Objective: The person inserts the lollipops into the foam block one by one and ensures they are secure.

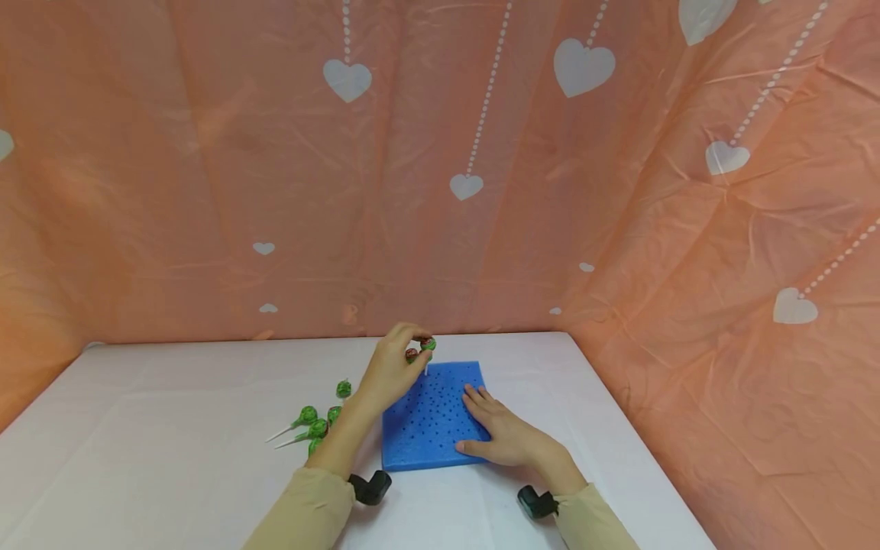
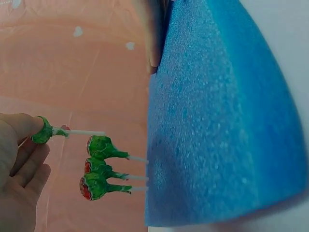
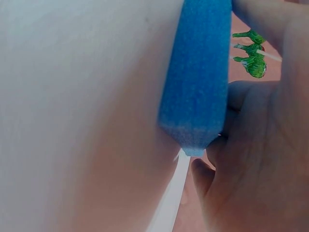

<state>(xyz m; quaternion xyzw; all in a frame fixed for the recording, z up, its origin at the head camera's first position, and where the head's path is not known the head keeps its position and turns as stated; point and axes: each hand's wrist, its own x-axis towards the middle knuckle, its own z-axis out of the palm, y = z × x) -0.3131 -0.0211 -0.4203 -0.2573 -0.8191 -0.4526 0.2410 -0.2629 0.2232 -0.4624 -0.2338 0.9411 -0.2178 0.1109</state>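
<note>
My left hand [image 1: 392, 368] is above the far left part of a blue foam block [image 1: 428, 431] dotted with small holes. Between thumb and fingers it pinches a green-wrapped lollipop [image 2: 43, 131] by its head. In the left wrist view the white stick [image 2: 87, 132] of that lollipop points at the foam, its tip apart from the surface. Beside it, three lollipops [image 2: 96, 187] stand in a row with their sticks in the block. My right hand [image 1: 507, 437] rests on the block's right side, fingers extended over the top.
Several green-wrapped lollipops [image 1: 308, 415] lie on the white table [image 1: 172, 458] left of the block, some partly hidden by my left forearm. One lollipop [image 1: 344, 389] is set a little farther back. An orange curtain [image 1: 412, 252] with white hearts hangs behind the table.
</note>
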